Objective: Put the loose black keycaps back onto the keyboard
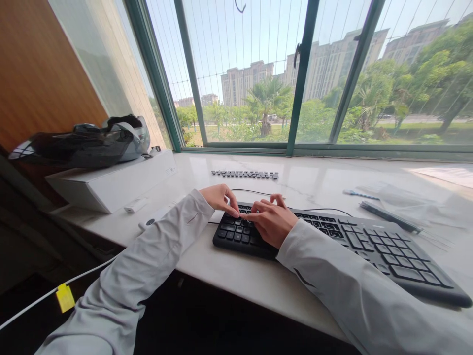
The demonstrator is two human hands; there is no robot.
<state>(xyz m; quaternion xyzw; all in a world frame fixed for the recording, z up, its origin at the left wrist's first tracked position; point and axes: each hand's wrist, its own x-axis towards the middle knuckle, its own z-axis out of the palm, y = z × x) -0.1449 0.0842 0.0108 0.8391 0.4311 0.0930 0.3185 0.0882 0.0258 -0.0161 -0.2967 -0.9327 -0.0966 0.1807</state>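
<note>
On the pale marble-like window ledge point(258, 281) in front of you lies a black flat plastic keyboard point(369, 246), set at a slant so that its left end sits nearest your hands and its right end runs off toward the lower right. Your left hand point(220, 197) rests over the keyboard's upper left corner with the fingers curled and drawn close together, their tips point(234, 213) pressed down at the top row of keys; whether they pinch a keycap you cannot tell from this view. Your right hand point(271, 223) lies flat on the keys just beside it, fingers bent and narrow, the fingertips almost touching those of the left hand. Beyond the keyboard, near the window frame, a short row of small dark loose keycaps point(244, 174) is lined up on the ledge, well apart from both hands. To your left a white rectangular box point(111, 185) carries a glossy black and silver helmet point(84, 143). To the right lies a thin dark strip point(389, 217).
</note>
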